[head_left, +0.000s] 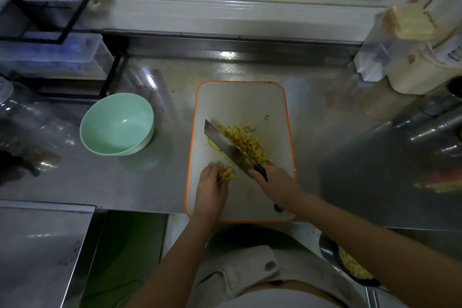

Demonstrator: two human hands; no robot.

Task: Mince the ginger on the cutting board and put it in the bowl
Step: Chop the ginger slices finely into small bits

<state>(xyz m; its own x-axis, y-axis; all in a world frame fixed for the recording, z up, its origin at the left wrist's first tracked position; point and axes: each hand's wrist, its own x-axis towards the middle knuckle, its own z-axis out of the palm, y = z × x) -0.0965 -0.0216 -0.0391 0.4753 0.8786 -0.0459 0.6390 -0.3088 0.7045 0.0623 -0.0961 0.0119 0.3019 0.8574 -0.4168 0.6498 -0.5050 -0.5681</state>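
Ginger (247, 144) pile partly under knife (223, 142); handle mostly hidden in R hand (275, 182).

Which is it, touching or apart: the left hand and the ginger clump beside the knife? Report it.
Touching. The head view shows the left hand curled round the ginger clump on the cutting board, with no gap between them.

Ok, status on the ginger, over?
Right hand gripping knife, left hand holding ginger strips. Chopped pile on cutting board. Bowl empty, left of board.
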